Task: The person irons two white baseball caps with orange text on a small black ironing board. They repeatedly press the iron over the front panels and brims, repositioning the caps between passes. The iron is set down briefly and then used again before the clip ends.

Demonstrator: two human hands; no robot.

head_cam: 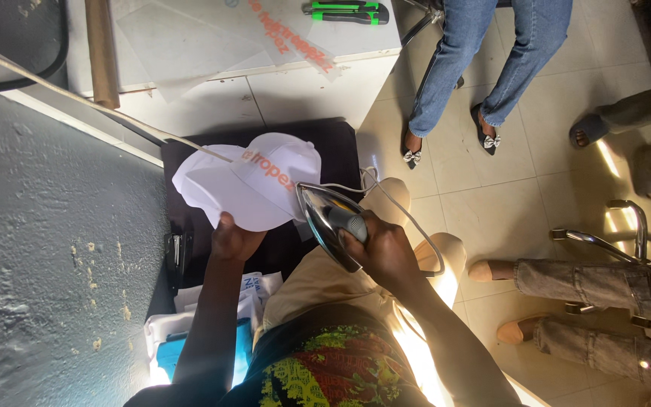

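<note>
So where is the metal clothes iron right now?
In the head view, the metal clothes iron sits mid-frame in the right hand, its tip against the white cap with orange lettering, which the left hand holds.

Cap [254, 185] on the black case [325, 147], iron [333, 218] against its right edge, utility knife [346, 12] beyond.

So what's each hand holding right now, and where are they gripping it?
The right hand grips a clothes iron by its grey handle. The left hand holds a white cap at its lower edge.
</note>
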